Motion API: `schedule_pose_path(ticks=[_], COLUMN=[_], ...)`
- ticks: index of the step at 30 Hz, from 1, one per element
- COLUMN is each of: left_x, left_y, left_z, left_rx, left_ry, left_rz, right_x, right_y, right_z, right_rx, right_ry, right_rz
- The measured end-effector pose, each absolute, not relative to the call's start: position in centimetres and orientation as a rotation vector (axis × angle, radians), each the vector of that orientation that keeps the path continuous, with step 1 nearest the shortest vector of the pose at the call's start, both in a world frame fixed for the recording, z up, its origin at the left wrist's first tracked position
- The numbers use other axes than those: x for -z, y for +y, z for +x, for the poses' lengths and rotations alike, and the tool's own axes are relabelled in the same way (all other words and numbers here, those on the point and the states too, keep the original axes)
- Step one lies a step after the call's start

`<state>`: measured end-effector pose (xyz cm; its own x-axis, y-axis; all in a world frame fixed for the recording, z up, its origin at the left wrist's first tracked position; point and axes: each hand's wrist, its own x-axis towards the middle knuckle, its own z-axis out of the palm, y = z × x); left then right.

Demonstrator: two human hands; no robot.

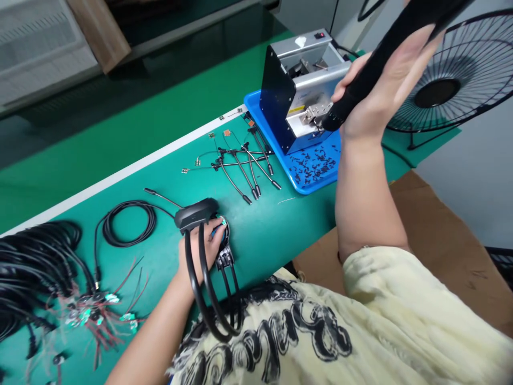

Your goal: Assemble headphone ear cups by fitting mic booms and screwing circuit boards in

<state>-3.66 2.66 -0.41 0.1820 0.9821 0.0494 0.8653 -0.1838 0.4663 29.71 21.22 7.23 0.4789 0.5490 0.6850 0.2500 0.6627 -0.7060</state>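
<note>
My right hand (pixel 390 99) is wrapped round a thick black power screwdriver (pixel 371 75). Its tip points down at the front outlet of a metal screw feeder (pixel 276 101); I cannot tell whether they touch. My left hand (pixel 214 235) rests on the table, fingers curled on a black headset-like device with looped tubes (pixel 196 214). One housing lies across the back of the hand. The other housing (pixel 225 256) is opened up, showing small green and blue parts at my fingertips. A thin black cable (pixel 150 235) runs from the device into a coil on the left.
The feeder stands in a blue tray (pixel 306 190) scattered with small black screws (pixel 316 163). Several short gooseneck stalks (pixel 240 168) with tiny boards lie left of it. Bundled black cables (pixel 36 262) with wired circuit boards fill the left. A fan (pixel 473 85) stands at right.
</note>
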Motion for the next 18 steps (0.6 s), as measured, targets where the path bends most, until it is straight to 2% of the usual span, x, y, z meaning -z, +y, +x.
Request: schedule_pose_path(ticks=[5,10,14,18], left_x=[0.8,0.7,1.3,1.8], left_y=[2.6,2.6,2.6,2.5], left_z=[-3.8,-3.8,-4.0,-4.0], left_rx=[-0.514,-0.505,-0.539,-0.514], left_ry=[1.754,1.751,1.74,1.734], left_rz=[2.12,2.117,2.103,2.088], right_x=[-6.6,-5.6,-6.1,-6.9], right_y=[24.3,26.5,24.5,19.2], right_z=[30.4,31.5,31.4,28.1], right_rx=[-0.169,-0.255,-0.456,-0.459], right_ry=[-1.07,-1.016,-1.083,-1.071], right_rz=[-0.723,-0.897,-0.949,-0.823])
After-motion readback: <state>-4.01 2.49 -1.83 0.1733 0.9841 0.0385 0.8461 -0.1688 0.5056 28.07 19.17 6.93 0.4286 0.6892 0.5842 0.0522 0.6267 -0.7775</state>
